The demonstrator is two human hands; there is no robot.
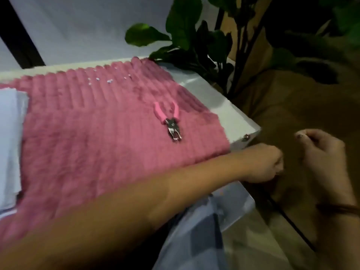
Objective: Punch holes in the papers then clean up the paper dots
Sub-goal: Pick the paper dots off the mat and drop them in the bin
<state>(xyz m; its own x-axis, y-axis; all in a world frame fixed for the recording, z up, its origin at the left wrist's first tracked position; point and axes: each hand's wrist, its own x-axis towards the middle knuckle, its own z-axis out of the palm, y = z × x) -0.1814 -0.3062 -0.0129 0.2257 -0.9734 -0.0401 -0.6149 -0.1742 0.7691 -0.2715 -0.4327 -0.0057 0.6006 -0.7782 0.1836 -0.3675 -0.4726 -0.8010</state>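
A hole punch (169, 121) with pink handles lies untouched on a fluffy pink mat (97, 149), jaws toward me. Several white paper dots (109, 81) are scattered on the mat's far part. A stack of white papers (8, 141) lies at the mat's left edge. My left arm reaches across the mat's near side. My left hand (263, 162) is curled into a fist just past the table's right corner, and what is inside it is hidden. My right hand (321, 152) hovers further right, off the table, its fingers loosely curled with nothing visible in them.
The mat covers a white table (241, 121) whose right corner is beside my hands. A large-leaved green plant (194, 36) stands behind that corner. Dark brown floor (292, 104) lies to the right. Blue-grey cloth (204, 230) shows at the bottom.
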